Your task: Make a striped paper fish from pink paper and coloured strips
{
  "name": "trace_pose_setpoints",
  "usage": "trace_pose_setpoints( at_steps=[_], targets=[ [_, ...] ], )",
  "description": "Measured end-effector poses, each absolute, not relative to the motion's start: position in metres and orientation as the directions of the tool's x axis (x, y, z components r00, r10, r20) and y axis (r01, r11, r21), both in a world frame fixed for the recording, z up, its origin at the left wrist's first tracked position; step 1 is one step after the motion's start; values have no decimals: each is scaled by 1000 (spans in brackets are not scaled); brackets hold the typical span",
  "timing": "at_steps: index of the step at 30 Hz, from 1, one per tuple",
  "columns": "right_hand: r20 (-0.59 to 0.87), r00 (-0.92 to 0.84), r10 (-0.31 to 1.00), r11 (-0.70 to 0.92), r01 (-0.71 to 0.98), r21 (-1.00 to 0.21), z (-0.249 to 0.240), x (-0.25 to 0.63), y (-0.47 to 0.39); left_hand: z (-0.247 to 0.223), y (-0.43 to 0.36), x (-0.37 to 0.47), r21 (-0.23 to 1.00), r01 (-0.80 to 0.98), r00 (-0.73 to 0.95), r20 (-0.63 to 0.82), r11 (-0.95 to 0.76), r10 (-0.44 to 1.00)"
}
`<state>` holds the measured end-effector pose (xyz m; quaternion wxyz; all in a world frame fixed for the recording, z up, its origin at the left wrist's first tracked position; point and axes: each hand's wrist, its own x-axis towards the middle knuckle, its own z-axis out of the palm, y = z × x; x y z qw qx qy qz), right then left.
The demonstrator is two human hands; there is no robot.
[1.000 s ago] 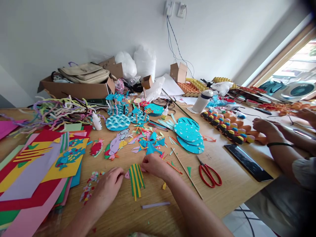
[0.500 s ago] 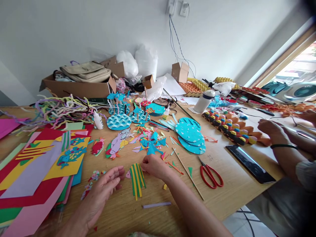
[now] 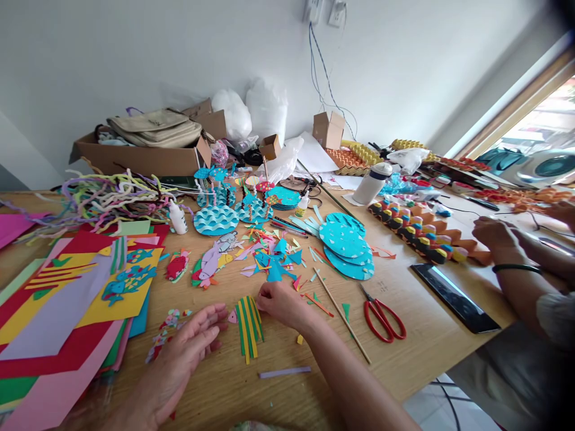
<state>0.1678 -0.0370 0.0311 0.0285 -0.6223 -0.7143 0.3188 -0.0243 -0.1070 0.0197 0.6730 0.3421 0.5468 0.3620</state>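
Observation:
A small paper fish (image 3: 250, 328) with a pink head and green and yellow strips lies on the table between my hands. My right hand (image 3: 281, 304) has its fingers pinched together at the fish's upper right edge; the fingertips are partly hidden. To the left of the pink head, my left hand (image 3: 197, 338) is held with fingers loosely stretched and nothing in them. Below the fish is a lilac paper strip (image 3: 284, 372). Several small cut paper pieces (image 3: 162, 332) lie partly behind my left hand.
Red-handled scissors (image 3: 384, 320) and a wooden stick (image 3: 342, 316) lie to the right, near a black tablet (image 3: 454, 298). Coloured paper sheets (image 3: 54, 371) are stacked at left. Blue paper discs (image 3: 345, 245) and paper scraps (image 3: 274, 260) lie beyond. Another person's hands (image 3: 496, 236) are at far right.

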Motion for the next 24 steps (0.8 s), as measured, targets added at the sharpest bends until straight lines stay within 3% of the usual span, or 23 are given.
trace_pose_setpoints(
  at_steps=[9,15,19,22,24],
  targets=[
    [-342,-217,914,33,881,-472,32,167,-40,17,-106,-26,861,-103,134,-484,498,865],
    [-310,-258,915,70,859,-508,31,164,-42,21,-103,-26,891,3,119,-452,455,884],
    [-273,-286,919,104,841,-531,27,164,-44,15,-83,-21,916,327,101,-281,235,954],
    [-240,-301,923,130,832,-540,25,164,-45,7,-58,-13,799,596,275,-104,-85,956],
    [-224,-312,923,147,826,-545,27,164,-46,5,-42,-7,747,635,368,-69,-197,927]
  ],
)
